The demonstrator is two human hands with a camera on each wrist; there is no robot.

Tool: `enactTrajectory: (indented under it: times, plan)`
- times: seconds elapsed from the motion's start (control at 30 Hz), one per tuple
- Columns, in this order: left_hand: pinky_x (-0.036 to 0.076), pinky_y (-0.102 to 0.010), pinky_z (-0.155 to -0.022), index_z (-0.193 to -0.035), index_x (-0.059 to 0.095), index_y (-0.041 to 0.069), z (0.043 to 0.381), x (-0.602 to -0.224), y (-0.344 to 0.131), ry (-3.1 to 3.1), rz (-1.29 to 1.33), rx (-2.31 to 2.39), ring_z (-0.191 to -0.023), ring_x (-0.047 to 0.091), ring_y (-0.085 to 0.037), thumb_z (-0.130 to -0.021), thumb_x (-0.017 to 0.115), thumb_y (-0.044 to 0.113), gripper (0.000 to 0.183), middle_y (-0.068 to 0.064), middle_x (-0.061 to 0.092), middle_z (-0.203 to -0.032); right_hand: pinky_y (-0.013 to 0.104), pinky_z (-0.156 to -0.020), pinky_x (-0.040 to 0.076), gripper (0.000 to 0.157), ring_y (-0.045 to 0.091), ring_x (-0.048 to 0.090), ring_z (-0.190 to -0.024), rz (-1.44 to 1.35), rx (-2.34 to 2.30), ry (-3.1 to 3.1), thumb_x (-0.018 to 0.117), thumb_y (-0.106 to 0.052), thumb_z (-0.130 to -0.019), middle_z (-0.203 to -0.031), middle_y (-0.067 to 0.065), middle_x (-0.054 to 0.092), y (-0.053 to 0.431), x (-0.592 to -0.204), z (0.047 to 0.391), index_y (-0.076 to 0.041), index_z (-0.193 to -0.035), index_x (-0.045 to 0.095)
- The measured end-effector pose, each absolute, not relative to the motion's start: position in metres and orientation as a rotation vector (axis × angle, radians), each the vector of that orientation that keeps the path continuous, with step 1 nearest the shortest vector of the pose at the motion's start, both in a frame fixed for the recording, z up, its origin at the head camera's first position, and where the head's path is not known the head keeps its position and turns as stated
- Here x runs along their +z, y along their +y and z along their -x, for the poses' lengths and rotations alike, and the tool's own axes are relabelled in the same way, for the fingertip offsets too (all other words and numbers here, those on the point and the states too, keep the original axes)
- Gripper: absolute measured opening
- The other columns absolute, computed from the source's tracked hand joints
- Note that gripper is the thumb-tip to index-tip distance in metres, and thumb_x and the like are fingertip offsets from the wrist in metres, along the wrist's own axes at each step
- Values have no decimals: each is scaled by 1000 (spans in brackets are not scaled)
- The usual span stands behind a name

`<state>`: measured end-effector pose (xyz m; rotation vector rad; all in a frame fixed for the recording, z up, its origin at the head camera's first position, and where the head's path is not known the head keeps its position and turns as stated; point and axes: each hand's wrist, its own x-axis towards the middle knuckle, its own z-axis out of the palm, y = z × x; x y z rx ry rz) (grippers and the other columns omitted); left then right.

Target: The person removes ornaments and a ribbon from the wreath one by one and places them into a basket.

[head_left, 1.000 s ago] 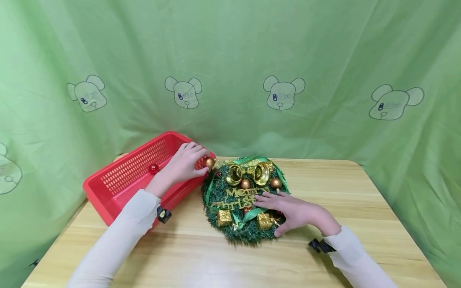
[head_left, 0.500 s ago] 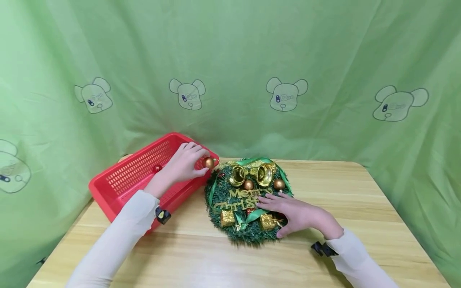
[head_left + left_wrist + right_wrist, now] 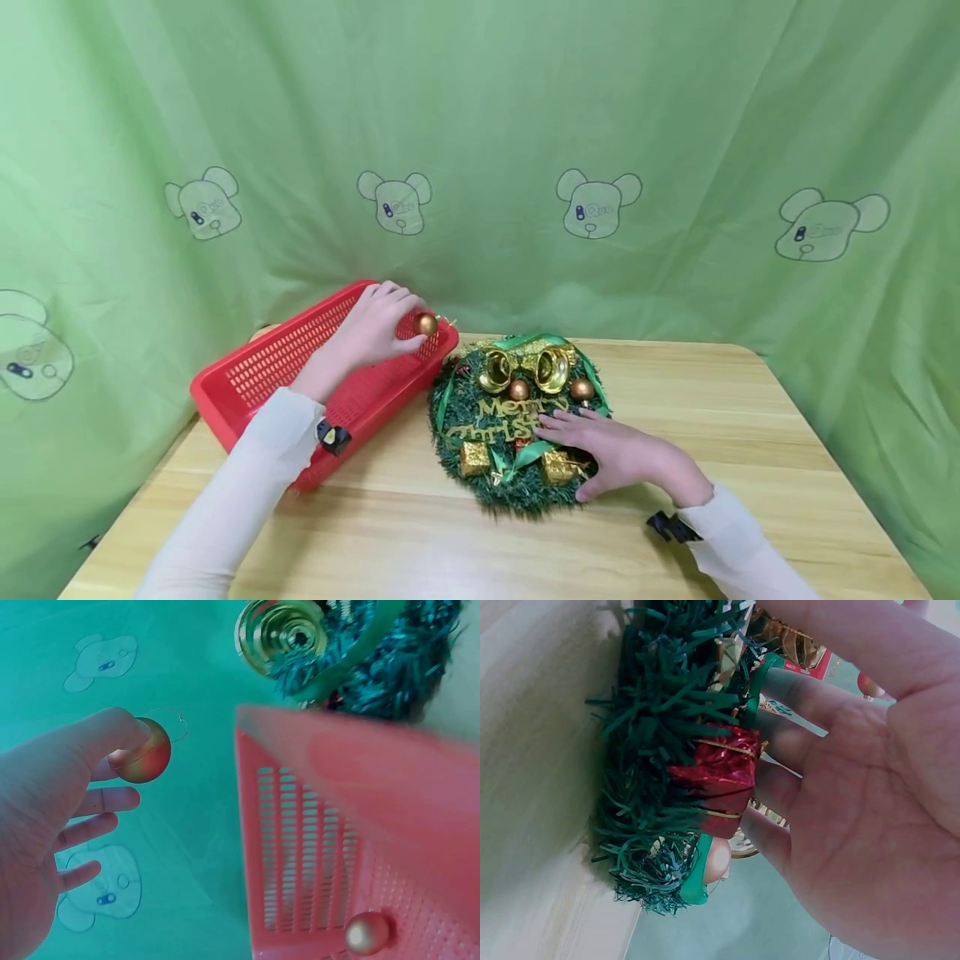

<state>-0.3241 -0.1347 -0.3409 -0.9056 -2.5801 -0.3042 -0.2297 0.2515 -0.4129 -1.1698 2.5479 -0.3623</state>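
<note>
The left hand (image 3: 373, 325) is clamped by its fingertips on the gold ball (image 3: 426, 324), which has shifted slightly up and away from the wreath (image 3: 517, 498) over the last half second and now sits near the far-right corner of the red basket (image 3: 382, 417). The ball therefore appears suspended, not yet set down. The right hand (image 3: 615, 447), fingers apart, stays at the wreath's right side.

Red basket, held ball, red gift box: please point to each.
Red basket (image 3: 390, 393), head view: near wall.
Held ball (image 3: 147, 759), left wrist view: visible middle.
Red gift box (image 3: 724, 784), right wrist view: visible middle.
</note>
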Motion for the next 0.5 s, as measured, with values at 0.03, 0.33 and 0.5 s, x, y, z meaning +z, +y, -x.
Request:
enactTrajectory:
  times: [0.03,0.33,0.5]
  plan:
    - [42,-46,-98,-114,70,12,325,-339,-137,-2588,892,-305,-109,55,-26,-85,77,31,35,-6,70,-110,67,-120,14,100,48,25,-151,1169,-361,2549,85,-29,-74,-165,19,28,251,-414,230,-6,-157,35]
    - [40,-51,-101,-113,69,10,344,-338,-170,-2669,776,-334,-109,54,-28,-85,78,29,35,-7,70,-110,68,-119,14,99,48,26,-151,1166,-402,2545,85,-29,-74,-164,19,30,251,-418,231,-6,-157,37]
    - [41,-50,-98,-108,69,9,352,-349,-187,-2705,701,-341,-105,54,-29,-84,79,27,32,-8,70,-106,68,-118,17,98,48,28,-150,1176,-408,2552,86,-28,-72,-163,20,32,248,-418,230,-5,-155,39]
